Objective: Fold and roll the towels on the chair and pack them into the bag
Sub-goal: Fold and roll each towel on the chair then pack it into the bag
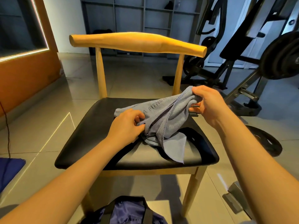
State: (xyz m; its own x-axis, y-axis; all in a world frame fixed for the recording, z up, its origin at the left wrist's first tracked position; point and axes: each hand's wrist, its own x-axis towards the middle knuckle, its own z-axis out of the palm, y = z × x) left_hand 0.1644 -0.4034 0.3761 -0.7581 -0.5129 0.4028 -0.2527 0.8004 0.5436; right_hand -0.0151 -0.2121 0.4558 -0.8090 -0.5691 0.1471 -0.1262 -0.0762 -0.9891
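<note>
1. Towel point(163, 120) lies bunched between both hands, its long axis running from the left hand point(127, 125) up to the right hand point(206, 103); each pinches one end.
2. Under the hands: black chair point(90, 131) seat; bag point(127, 210) below the forearms.
3. Weight plates point(281, 57) beyond the right hand; tiled floor point(48, 110).

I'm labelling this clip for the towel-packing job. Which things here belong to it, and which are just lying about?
Part of the job:
grey towel, gripped by the left hand and the right hand
chair under it
navy bag on the floor in front

Just lying about:
weight plate on the floor
gym machine
wall shelves
blue mat
</note>
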